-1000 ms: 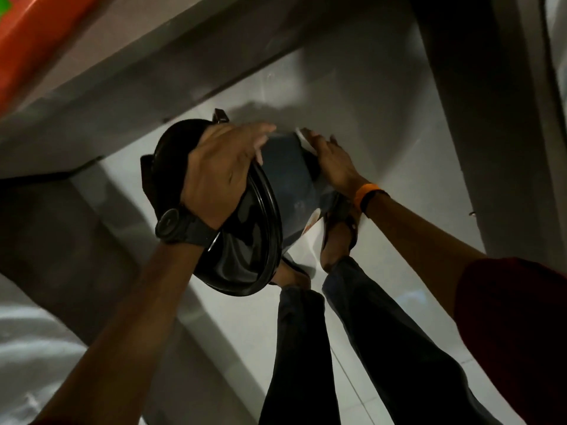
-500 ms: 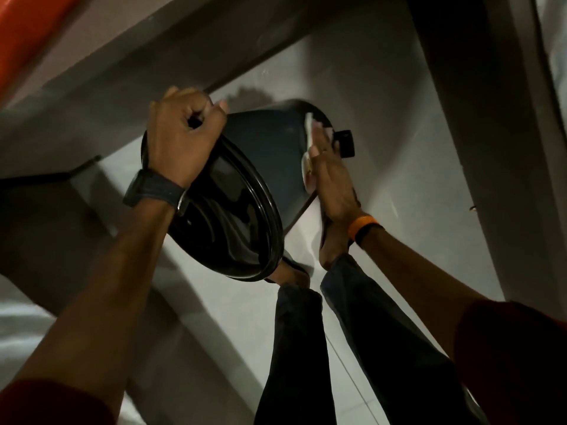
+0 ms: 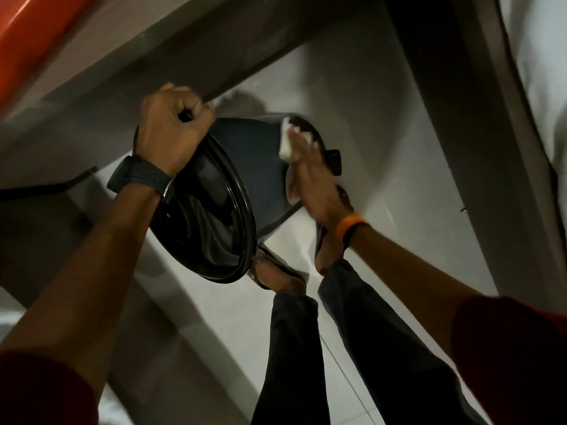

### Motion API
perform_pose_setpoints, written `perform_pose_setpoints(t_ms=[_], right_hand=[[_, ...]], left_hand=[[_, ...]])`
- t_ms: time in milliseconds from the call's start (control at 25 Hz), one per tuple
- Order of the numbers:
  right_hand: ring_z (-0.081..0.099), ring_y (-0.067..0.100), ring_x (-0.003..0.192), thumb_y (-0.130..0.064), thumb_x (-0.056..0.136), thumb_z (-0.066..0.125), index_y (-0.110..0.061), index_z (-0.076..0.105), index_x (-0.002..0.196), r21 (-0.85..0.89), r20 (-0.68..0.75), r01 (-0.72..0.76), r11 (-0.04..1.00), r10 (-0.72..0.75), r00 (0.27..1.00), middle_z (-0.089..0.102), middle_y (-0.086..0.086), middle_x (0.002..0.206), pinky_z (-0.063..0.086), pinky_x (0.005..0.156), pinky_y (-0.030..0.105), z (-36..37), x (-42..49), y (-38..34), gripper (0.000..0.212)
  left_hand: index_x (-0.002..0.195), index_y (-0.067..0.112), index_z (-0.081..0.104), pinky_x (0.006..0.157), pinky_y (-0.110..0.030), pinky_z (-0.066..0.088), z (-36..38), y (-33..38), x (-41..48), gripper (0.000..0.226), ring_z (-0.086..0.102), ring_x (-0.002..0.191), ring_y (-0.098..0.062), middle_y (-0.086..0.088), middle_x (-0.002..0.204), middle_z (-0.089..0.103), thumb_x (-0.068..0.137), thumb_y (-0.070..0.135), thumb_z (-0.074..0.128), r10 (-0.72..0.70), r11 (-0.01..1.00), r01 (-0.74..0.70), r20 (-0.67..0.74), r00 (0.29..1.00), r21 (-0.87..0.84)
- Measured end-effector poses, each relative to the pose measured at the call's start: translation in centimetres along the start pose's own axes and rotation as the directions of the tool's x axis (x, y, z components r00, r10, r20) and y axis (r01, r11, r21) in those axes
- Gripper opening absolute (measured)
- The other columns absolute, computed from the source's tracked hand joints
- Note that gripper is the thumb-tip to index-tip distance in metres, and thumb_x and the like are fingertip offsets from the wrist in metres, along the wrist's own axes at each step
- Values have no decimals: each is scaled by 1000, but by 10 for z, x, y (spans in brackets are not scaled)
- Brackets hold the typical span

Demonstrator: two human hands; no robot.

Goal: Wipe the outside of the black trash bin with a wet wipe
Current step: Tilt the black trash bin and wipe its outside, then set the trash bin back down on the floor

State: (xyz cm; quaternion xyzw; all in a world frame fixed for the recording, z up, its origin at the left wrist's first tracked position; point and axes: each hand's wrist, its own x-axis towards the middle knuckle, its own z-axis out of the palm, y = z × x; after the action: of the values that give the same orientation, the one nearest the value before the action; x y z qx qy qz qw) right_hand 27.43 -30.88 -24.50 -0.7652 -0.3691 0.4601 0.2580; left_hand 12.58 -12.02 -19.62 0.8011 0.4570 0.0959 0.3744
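Observation:
The black trash bin [image 3: 257,167] is tipped on its side in the air, its glossy lid end facing me and its base pointing away. My left hand [image 3: 175,124] is clenched on the rim at the bin's top left. My right hand [image 3: 310,176] lies flat against the bin's right side near the base and presses a white wet wipe [image 3: 287,142] onto the wall. The bin's foot pedal [image 3: 333,161] sticks out just past my right fingers. The bin's underside is hidden.
My two legs in dark trousers [image 3: 306,348] and sandalled feet [image 3: 282,277] stand on a pale tiled floor [image 3: 383,124] right under the bin. A grey wall edge [image 3: 460,148] runs down the right, and a grey ledge with an orange surface [image 3: 18,41] lies at upper left.
My left hand shifted from the lid's face to a fist on the upper rim. The bin turned so its side faces me, and my right hand slid the wipe along the wall towards the base.

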Motion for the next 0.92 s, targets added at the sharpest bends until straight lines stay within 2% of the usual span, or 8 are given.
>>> perform_pose_setpoints(t_ms=[80, 160, 240, 360, 480, 600, 840, 920], right_hand=[[9, 18, 159, -25, 109, 18, -17, 19, 160, 148, 28, 322, 935, -329, 944, 14, -2, 170, 0, 130, 34, 19, -50, -16, 52], [14, 19, 159, -28, 109, 19, -19, 21, 160, 99, 41, 414, 905, -419, 907, 18, -2, 170, 8, 130, 42, 24, -46, -8, 52], [34, 25, 152, -28, 109, 25, -19, 34, 156, 132, -101, 62, 989, -49, 994, 35, 4, 163, 26, 125, 45, 14, -3, 2, 48], [56, 35, 129, -22, 108, 29, -7, 58, 131, 186, -113, -459, 869, 483, 868, 60, 18, 140, 40, 112, 41, -1, 39, 21, 40], [66, 28, 84, -13, 101, 46, -3, 66, 85, 329, -41, -545, 771, 588, 808, 70, 15, 90, 57, 81, 39, 11, 14, 26, 28], [54, 4, 50, -10, 91, 62, -23, 55, 54, 355, -81, -528, 772, 588, 805, 60, -10, 53, 47, 50, 16, 11, -9, 40, 40], [54, 18, 67, -10, 88, 58, -26, 49, 55, 133, -345, -560, 818, 568, 747, 56, -3, 62, 46, 64, 22, -26, -29, 71, 38], [61, 20, 78, -15, 85, 64, -20, 66, 70, 159, -364, -578, 801, 592, 719, 67, 5, 79, 51, 73, 27, -42, -48, 78, 16]], left_hand=[[56, 4, 47, 89, -17, 35, -1, 0, 7, 38, 39, 54, 2, 14, 50, 47, 92, 11, 59, 2, 1000, -2, -5, 1000, 8], [55, 3, 44, 81, -22, 33, -5, -2, 13, 41, 36, 55, 1, 12, 50, 45, 92, 12, 58, 44, 998, -46, 45, 998, 39], [54, 17, 41, 78, -25, 26, -9, 4, 16, 42, 37, 60, 0, 14, 57, 52, 93, 15, 56, 103, 990, -114, 134, 986, 80], [61, 22, 54, 79, -34, 28, 3, 38, 10, 31, 54, 79, -24, 1, 68, 60, 92, 20, 55, 251, 932, -301, 240, 938, 201], [72, 18, 66, 90, -42, 40, 36, 79, -6, 26, 58, 95, -29, -9, 81, 68, 90, 28, 50, 409, 723, -579, 442, 798, 377], [85, 15, 69, 101, -43, 37, 73, 101, -17, 27, 55, 107, -27, -8, 95, 70, 92, 29, 47, 343, 537, -738, 693, 634, 409], [101, 11, 70, 110, -43, 33, 130, 127, -28, 29, 56, 113, -29, -9, 109, 71, 89, 33, 55, 224, 433, -856, 886, 407, 283], [95, 13, 69, 104, -41, 37, 135, 133, -36, 29, 56, 106, -26, -5, 101, 72, 92, 36, 52, 257, 415, -863, 873, 414, 287]])
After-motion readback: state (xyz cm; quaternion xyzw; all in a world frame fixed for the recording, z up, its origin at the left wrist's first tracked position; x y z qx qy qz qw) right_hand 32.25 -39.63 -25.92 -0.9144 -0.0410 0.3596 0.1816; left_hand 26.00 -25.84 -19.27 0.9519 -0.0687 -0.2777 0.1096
